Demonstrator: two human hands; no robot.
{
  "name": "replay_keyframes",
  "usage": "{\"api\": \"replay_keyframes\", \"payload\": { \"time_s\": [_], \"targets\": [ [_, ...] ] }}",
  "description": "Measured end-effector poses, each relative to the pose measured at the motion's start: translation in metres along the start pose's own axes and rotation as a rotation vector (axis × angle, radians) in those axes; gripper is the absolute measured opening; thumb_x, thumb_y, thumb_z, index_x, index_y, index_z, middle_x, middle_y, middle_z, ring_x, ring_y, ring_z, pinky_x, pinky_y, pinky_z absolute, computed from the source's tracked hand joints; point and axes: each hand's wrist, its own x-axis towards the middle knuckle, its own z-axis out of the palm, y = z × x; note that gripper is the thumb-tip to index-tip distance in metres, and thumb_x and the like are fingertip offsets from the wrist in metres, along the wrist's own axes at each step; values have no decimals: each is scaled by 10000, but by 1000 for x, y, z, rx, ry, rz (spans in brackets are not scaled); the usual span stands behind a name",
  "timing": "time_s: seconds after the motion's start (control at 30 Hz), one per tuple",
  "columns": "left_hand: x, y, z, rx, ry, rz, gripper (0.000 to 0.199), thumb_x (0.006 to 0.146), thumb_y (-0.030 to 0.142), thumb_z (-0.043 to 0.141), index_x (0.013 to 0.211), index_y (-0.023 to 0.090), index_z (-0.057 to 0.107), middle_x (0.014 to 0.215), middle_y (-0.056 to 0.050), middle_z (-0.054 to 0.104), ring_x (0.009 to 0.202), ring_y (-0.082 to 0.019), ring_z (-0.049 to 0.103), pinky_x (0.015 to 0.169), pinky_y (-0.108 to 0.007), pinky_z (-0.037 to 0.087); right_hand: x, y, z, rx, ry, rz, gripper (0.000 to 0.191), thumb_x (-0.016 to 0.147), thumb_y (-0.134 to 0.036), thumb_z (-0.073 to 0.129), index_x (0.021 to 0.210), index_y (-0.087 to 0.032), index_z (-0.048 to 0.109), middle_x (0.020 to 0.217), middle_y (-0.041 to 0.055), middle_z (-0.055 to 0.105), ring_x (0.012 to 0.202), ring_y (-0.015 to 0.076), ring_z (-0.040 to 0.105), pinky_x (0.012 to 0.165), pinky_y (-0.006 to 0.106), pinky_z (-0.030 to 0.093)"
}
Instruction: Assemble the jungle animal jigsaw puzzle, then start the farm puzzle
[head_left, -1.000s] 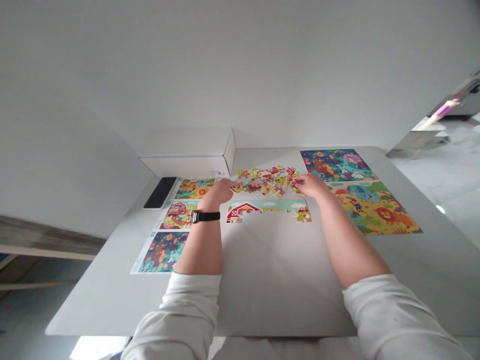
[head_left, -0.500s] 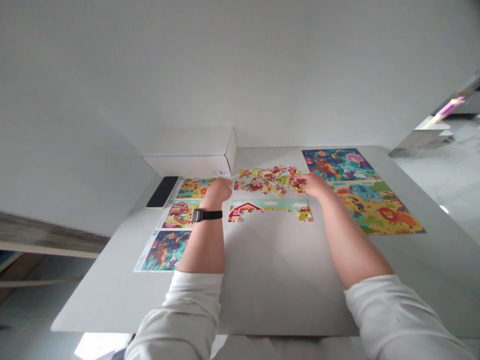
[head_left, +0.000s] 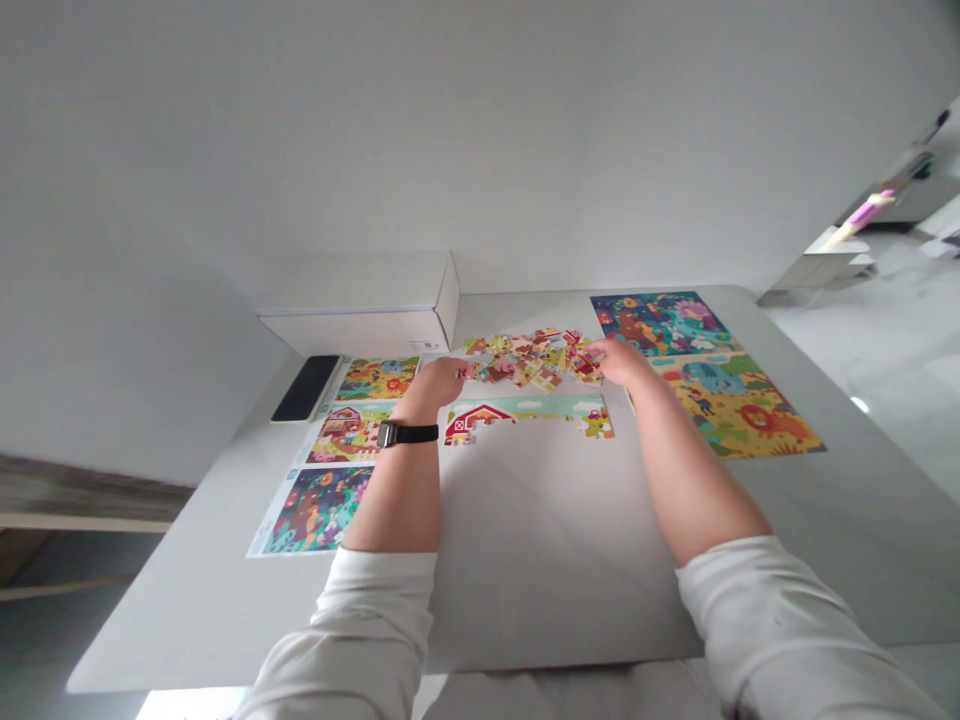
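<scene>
A loose pile of puzzle pieces (head_left: 529,358) lies near the back of the table. In front of it is a joined strip of puzzle (head_left: 532,408) with a red barn roof and pale sky. My left hand (head_left: 441,382) is at the left edge of the pile, its fingers closed at a pink piece. At the pile's right edge my right hand (head_left: 616,360) has its fingers closed among reddish pieces; whether it grips one is too small to tell.
A white box (head_left: 360,320) stands at the back left against the wall. Beside it lies a phone (head_left: 306,388). A printed picture sheet (head_left: 304,470) is left of my left arm. Two finished-looking pictures (head_left: 667,325) lie at the right on the table (head_left: 555,570).
My left hand has come in to the pile's left edge, where its fingers meet a pink piece. My right hand remains at the right edge. The whole view has shifted slightly.
</scene>
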Motion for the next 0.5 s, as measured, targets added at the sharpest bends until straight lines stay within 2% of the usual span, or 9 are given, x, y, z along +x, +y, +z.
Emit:
{"api": "replay_keyframes", "payload": {
  "time_s": [0.13, 0.23, 0.3, 0.4, 0.5],
  "targets": [
    [2, 2, -1, 10, 8, 24, 382, 987, 154, 520, 1153, 251, 850, 1239, -89, 850, 1187, -251, 772, 1057, -310, 583, -3, 1, -7, -24, 31, 30, 527, 963, -53, 638, 1419, -259, 802, 1337, 100, 836, 1257, 264, 779, 1034, 301, 580],
    [1, 17, -1, 18, 42, 28, 439, 977, 141, 531, 1288, 247, 822, 1301, -95, 830, 1255, -254, 743, 1128, -336, 562, -7, -6, -7, -127, -31, 46, 343, 976, -181, 729, 1286, -235, 863, 1271, 155, 847, 1208, 334, 793, 1002, 351, 593],
    [-1, 33, 0, -2, 78, 54, 490, 971, 127, 544, 1381, 233, 792, 1394, -105, 797, 1339, -273, 710, 1193, -377, 541, -8, -14, -3, -134, -54, 29, 283, 985, -255, 768, 1246, -232, 875, 1251, 165, 849, 1195, 346, 796, 996, 359, 592],
    [-4, 62, 6, -77, 116, 188, 453, 1018, 138, 523, 1367, 226, 799, 1432, -105, 779, 1375, -279, 699, 1217, -411, 541, -9, -23, 5, -13, -12, -48, 336, 1032, -267, 734, 1354, -253, 829, 1325, 133, 835, 1206, 288, 791, 1029, 330, 577],
    [-6, 88, 16, -106, 126, 371, 466, 1018, 117, 544, 1415, 206, 768, 1528, -109, 728, 1468, -277, 641, 1281, -423, 490, -7, -22, 6, 129, 46, -111, 380, 1092, -196, 606, 1421, -255, 787, 1386, 103, 818, 1230, 224, 778, 1059, 295, 558]
  ]
}}
